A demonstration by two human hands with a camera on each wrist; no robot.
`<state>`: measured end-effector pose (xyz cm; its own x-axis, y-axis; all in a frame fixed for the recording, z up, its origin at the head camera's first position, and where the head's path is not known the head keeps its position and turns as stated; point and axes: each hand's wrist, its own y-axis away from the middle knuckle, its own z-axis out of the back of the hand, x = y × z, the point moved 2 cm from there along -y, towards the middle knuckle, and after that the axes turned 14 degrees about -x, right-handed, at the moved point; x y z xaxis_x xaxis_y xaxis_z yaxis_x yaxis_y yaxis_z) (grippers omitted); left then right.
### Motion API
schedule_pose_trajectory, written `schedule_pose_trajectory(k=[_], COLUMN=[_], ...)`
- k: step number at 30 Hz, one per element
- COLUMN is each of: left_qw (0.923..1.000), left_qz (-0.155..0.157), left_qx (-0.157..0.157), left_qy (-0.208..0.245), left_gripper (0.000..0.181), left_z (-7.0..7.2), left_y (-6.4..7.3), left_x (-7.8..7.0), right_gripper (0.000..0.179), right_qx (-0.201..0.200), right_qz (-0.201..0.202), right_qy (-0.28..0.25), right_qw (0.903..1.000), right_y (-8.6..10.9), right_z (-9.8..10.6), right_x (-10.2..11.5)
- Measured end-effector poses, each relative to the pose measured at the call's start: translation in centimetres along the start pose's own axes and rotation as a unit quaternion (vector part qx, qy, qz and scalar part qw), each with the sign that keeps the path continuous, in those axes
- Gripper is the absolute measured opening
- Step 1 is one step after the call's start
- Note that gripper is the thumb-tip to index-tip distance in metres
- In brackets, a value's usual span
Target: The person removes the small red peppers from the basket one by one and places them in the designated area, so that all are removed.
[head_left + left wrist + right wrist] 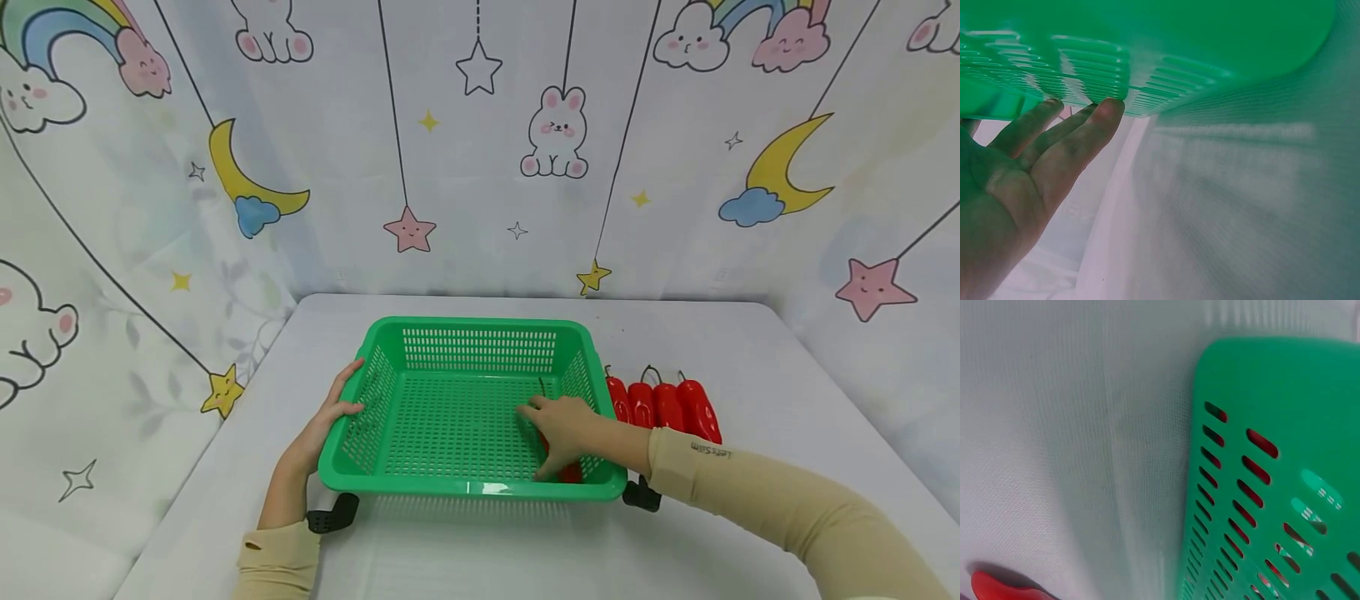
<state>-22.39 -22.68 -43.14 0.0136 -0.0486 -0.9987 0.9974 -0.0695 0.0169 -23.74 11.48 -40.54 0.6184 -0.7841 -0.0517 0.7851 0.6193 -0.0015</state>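
A green plastic basket (468,487) stands on the table. My left hand (318,429) rests against its left side, and in the left wrist view the fingers (1079,147) are straight against the slotted wall. My right hand (564,425) reaches over the basket's right rim, low inside, above a red chili pepper (570,473). Thumb and fingers are spread, their tips left of the pepper, and the hand covers its middle. The stem (542,386) shows above the hand. Red shows through the slots of the basket wall (1229,506) in the right wrist view.
Several red chili peppers (667,407) lie in a row right of the basket, partly behind my right forearm. One pepper (1004,589) shows at the bottom left of the right wrist view. White cloth covers the table (750,358), and a patterned curtain (465,150) hangs behind.
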Motion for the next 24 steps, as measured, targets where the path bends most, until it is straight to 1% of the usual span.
schedule_pose_trajectory(k=[4, 9, 16, 24], left_qw=[1.0000, 1.0000, 1.0000, 1.0000], left_qz=[0.001, 0.002, 0.006, 0.004], left_qx=[-0.001, -0.003, -0.002, -0.001], left_qy=[-0.001, -0.002, 0.002, -0.001], left_gripper=[0.069, 0.069, 0.069, 0.069], left_z=[0.01, 0.03, 0.08, 0.09], left_y=[-0.11, -0.22, -0.25, -0.27], left_x=[0.02, 0.09, 0.19, 0.20], right_gripper=[0.093, 0.093, 0.093, 0.089], right_qx=[0.005, 0.020, 0.032, 0.031], right_qz=[0.005, 0.006, -0.006, -0.023], right_qy=[-0.001, -0.021, -0.052, -0.080], right_qw=[1.0000, 0.9996, 0.9981, 0.9961], right_y=[-0.09, -0.20, -0.29, -0.40], right_z=[-0.40, -0.89, -0.93, -0.87], right_x=[0.00, 0.12, 0.23, 0.15])
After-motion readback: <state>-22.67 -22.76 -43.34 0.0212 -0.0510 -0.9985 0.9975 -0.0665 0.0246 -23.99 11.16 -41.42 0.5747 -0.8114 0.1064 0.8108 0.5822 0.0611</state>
